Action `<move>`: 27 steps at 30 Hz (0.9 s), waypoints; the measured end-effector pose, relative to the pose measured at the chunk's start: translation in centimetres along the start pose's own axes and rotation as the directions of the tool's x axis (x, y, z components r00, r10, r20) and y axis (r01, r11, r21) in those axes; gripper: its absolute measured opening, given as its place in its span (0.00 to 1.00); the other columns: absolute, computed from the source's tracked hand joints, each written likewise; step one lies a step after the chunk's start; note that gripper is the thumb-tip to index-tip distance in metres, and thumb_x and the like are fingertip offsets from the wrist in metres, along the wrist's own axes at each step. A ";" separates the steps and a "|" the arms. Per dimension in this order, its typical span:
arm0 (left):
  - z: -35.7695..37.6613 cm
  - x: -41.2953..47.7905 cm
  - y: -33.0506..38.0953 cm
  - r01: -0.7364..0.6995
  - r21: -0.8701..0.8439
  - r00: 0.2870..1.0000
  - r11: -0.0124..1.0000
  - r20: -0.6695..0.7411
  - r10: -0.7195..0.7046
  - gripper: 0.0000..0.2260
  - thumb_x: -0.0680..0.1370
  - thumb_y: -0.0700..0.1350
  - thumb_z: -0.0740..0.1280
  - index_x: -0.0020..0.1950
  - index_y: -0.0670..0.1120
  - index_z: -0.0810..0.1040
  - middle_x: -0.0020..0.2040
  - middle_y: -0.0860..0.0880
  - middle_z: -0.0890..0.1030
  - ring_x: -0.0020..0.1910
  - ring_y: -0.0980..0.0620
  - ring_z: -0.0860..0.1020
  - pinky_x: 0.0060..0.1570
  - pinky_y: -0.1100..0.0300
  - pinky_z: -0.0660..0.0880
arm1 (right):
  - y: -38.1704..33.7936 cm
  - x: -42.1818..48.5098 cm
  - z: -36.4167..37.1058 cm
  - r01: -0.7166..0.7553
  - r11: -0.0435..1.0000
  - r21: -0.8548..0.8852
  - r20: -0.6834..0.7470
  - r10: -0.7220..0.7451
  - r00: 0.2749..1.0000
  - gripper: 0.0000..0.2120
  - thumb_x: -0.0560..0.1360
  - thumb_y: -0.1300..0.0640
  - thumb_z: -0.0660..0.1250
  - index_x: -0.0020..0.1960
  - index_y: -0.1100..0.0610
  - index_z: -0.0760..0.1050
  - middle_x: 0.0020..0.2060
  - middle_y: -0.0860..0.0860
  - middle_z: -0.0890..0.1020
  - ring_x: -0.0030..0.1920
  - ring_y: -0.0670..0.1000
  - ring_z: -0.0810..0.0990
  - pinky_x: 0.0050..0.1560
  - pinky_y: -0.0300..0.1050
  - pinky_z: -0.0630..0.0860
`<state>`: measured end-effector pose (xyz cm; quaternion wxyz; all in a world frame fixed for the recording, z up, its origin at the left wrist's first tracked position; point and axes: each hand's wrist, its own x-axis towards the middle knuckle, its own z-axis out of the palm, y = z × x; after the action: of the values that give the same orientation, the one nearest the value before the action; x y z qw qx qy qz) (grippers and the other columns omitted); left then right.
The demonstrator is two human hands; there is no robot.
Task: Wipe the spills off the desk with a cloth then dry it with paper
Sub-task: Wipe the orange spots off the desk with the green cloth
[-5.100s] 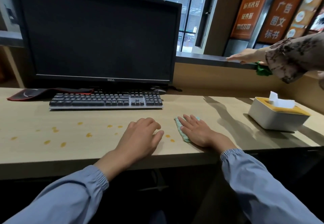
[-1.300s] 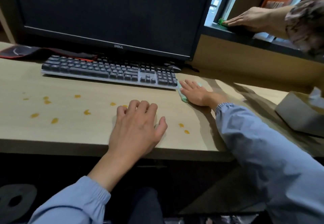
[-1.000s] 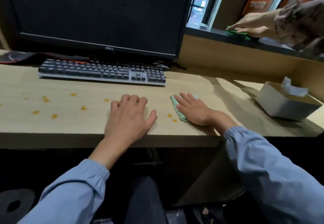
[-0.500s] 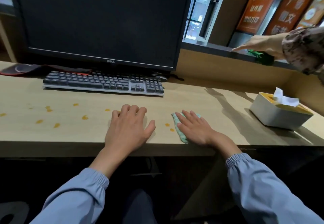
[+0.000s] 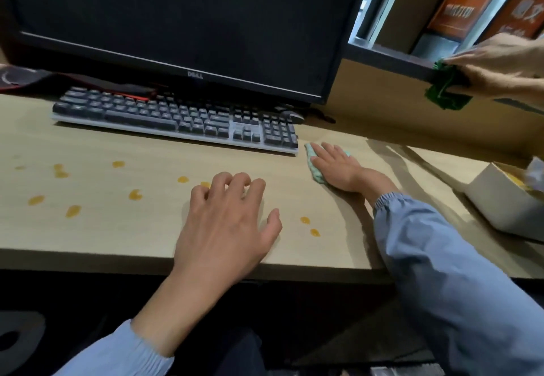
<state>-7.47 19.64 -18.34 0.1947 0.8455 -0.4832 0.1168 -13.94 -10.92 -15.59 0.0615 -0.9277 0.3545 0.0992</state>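
at the near edge of the desk (image 5: 117, 234), your left hand (image 5: 223, 222) is resting palm down, its fingers lying loosely spread and a little bent, holding nothing. two orange drops (image 5: 305, 220) are sitting just beside its thumb, and more orange spills (image 5: 135, 195) are lying scattered across the wood to its left. farther in and to the right, your right hand (image 5: 338, 169) is pressing flat on the pale green cloth (image 5: 316, 174), fingers straight and close together, the cloth showing along the hand's left side and past the fingertips. the cloth is lying on the desk just beside the right end of the keyboard (image 5: 176, 119). at the right edge, a white tissue box (image 5: 500, 208) is standing on the desk with paper (image 5: 534, 172) poking out of it. behind the keyboard, the dark monitor (image 5: 188, 16) is filling the back, with a red and black mat (image 5: 26, 77) showing at its left. on the raised ledge (image 5: 388, 58) beyond, another person's hand (image 5: 497, 66) is pressing a dark green rag (image 5: 444, 93).
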 end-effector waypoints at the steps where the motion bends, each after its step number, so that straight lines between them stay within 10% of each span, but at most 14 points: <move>1: 0.0 0.0 0.0 0.000 0.002 1.000 1.000 -0.008 0.000 0.23 0.81 0.62 0.54 0.66 0.49 0.76 0.62 0.50 0.79 0.64 0.44 0.74 0.57 0.44 0.71 | 0.1 1.1 -0.3 -0.002 1.000 0.000 -0.004 0.002 1.000 0.27 0.86 0.42 0.42 0.83 0.44 0.42 0.83 0.50 0.45 0.82 0.55 0.42 0.79 0.58 0.43; 14: 1.0 0.1 -0.4 -0.011 -0.015 0.993 1.000 -0.115 0.010 0.19 0.79 0.60 0.59 0.60 0.49 0.79 0.57 0.49 0.79 0.60 0.44 0.76 0.53 0.42 0.71 | 1.5 9.7 -3.0 -0.117 0.993 0.022 0.017 0.116 0.993 0.30 0.83 0.39 0.41 0.83 0.45 0.44 0.83 0.52 0.45 0.82 0.58 0.44 0.79 0.62 0.45; 27: 0.5 0.1 -0.3 0.017 -0.032 0.999 0.999 -0.036 -0.018 0.23 0.80 0.63 0.54 0.64 0.50 0.76 0.61 0.50 0.77 0.64 0.45 0.71 0.59 0.42 0.66 | 0.6 -0.2 -0.6 -0.019 1.000 0.006 0.006 0.019 1.000 0.27 0.85 0.41 0.41 0.83 0.43 0.40 0.83 0.50 0.43 0.82 0.55 0.41 0.80 0.59 0.42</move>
<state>-7.14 19.47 -18.79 0.2175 0.8444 -0.4740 0.1227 -14.41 -11.34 -14.96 0.0645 -0.9238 0.3636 0.1013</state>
